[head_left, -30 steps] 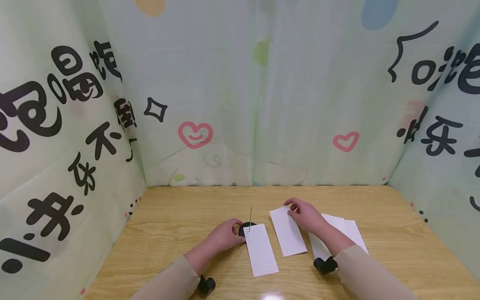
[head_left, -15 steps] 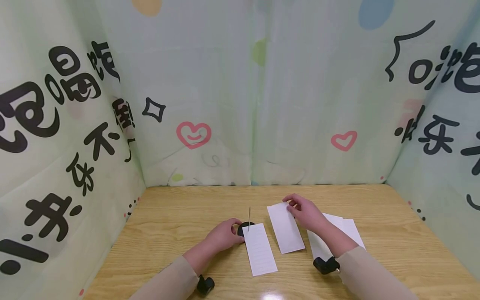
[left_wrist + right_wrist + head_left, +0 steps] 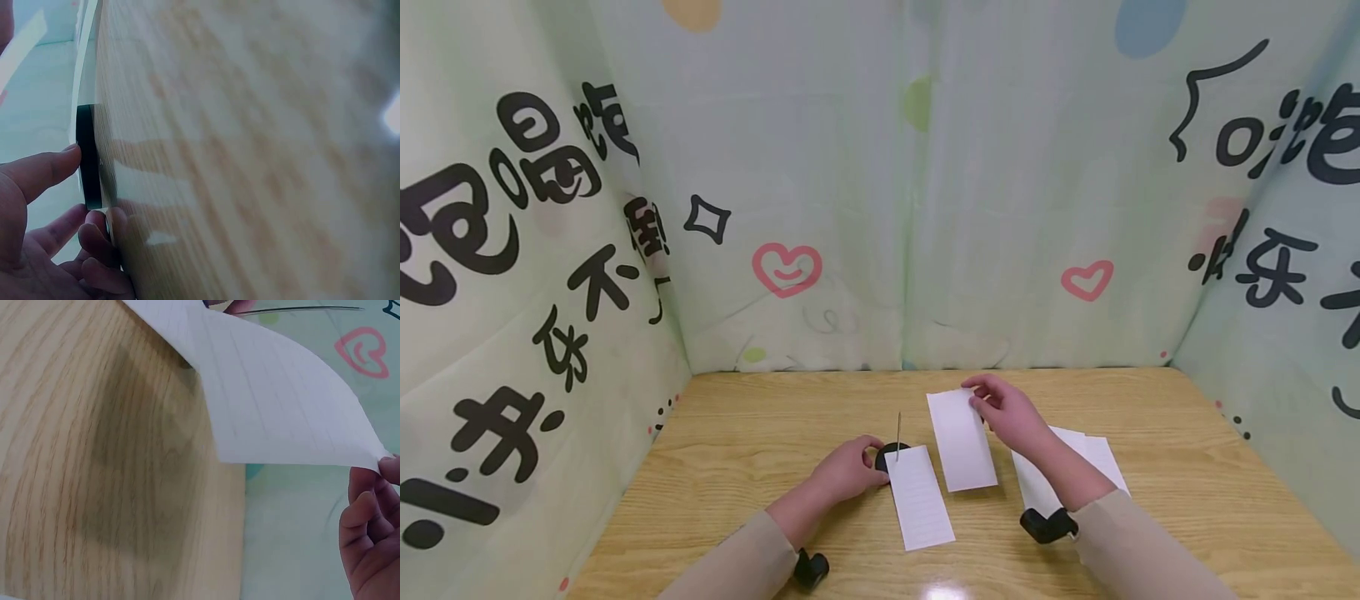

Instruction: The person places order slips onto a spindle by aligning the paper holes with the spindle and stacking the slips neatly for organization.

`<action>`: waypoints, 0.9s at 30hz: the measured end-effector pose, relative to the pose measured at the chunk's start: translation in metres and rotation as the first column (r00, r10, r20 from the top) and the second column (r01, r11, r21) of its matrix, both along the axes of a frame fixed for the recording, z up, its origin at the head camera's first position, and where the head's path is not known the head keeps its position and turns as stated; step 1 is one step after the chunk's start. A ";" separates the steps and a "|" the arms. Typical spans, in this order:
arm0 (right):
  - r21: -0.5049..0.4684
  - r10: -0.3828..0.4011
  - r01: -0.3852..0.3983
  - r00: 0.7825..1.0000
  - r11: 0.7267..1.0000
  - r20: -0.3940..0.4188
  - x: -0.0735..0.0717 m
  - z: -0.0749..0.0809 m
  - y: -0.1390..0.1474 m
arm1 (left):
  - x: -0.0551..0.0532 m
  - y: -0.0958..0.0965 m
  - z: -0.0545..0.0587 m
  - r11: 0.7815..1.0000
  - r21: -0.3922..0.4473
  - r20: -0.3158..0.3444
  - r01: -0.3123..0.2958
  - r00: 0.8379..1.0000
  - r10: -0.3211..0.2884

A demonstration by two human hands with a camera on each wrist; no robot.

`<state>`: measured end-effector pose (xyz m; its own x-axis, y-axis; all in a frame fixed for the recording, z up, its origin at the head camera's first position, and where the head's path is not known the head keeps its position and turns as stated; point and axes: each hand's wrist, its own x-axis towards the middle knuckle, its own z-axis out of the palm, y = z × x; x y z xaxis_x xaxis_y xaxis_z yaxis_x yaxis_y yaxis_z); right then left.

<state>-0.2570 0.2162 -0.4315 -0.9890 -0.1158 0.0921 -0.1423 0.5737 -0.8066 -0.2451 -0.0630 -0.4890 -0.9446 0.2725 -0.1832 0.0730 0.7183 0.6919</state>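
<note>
My left hand [image 3: 848, 471] grips the round black base [image 3: 89, 156] of a paper spike from its left side, thumb and fingers at its edge. The thin metal spike [image 3: 898, 429] points up, and a lined slip of paper [image 3: 922, 504] lies over the base with its top end at the spike. My right hand [image 3: 1009, 417] pinches a second lined paper slip [image 3: 962, 446] by its top right corner between thumb and fingers. In the right wrist view this slip [image 3: 275, 394] bends in a curve above the wooden table, its shadow below.
More white paper slips [image 3: 1108, 467] lie overlapping on the wooden table [image 3: 760, 417], partly under the right forearm. A printed curtain [image 3: 820, 167] hangs behind the table and along both sides. Each wrist wears a small black camera [image 3: 811, 571].
My right hand has lifted its paper slip and moved it slightly up and left, toward the spike. The left hand stays at the base.
</note>
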 end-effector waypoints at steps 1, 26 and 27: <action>-0.016 -0.001 0.001 1.000 1.000 0.002 0.000 0.001 -0.001 | 0.000 0.000 0.000 1.000 0.002 0.001 -0.001 1.000 0.001; -0.224 0.084 -0.071 0.995 0.972 0.048 0.011 0.011 -0.025 | 0.003 0.000 0.004 1.000 0.023 0.008 -0.011 1.000 0.011; -0.224 0.081 -0.067 0.995 0.972 0.055 0.011 0.011 -0.027 | 0.003 0.000 0.003 1.000 0.025 0.008 -0.015 1.000 0.015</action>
